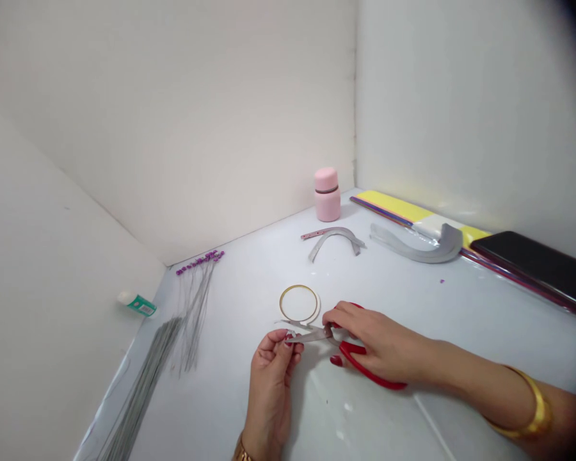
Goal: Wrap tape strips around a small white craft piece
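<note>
My right hand [372,339] grips a pair of red-handled scissors [360,362], with the blades parted and pointing left. Close to the blade tips, my left hand [274,371] pinches a small pale piece [292,333] between thumb and fingertips; its kind is too small to make out. One blade passes just over the left fingertips. Just beyond the blades, a thin gold ring [298,286] lies flat on the white table [240,307].
Wires with purple tips [199,262] and a bundle of bare wires [148,378] lie at left, by a green-and-white tube [137,303]. Farther back are a pink bottle [327,195], curved grey strips [336,234], a grey roll [417,253], coloured sheets [403,208] and a black phone [532,262].
</note>
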The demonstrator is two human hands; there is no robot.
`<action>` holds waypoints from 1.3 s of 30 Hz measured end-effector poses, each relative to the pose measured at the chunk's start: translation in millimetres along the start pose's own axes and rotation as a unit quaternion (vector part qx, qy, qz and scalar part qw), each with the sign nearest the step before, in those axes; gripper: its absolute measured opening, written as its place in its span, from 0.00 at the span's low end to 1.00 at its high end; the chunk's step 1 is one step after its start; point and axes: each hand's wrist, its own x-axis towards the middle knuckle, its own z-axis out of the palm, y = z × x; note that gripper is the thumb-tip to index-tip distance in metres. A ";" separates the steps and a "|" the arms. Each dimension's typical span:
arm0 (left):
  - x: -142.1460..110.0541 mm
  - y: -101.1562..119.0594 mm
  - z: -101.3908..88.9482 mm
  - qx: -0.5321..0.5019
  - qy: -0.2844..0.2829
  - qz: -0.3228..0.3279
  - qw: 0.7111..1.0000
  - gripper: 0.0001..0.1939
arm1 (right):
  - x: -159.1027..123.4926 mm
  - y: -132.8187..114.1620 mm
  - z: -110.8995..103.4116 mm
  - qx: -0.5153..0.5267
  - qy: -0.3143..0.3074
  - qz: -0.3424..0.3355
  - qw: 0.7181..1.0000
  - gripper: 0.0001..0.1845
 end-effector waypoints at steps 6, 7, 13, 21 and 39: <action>-1.3 -1.9 2.8 0.016 -0.025 -0.001 1.000 0.06 | -0.8 -2.1 5.8 -0.015 -0.006 0.000 1.000 0.11; -1.4 -2.0 3.3 0.018 -0.030 0.001 0.999 0.05 | -0.9 -2.5 6.2 -0.014 -0.006 -0.001 1.000 0.11; -2.4 -1.1 3.7 0.035 -0.038 0.001 0.999 0.04 | -1.2 -4.2 6.5 -0.009 -0.006 -0.001 1.000 0.10; -0.7 -4.6 2.4 0.043 -0.039 0.006 0.998 0.04 | -2.2 -3.1 7.4 -0.024 -0.002 -0.007 1.000 0.09; -1.4 -2.6 4.0 0.040 -0.045 -0.001 0.998 0.05 | -4.7 -4.2 12.2 -0.081 0.009 -0.027 0.996 0.16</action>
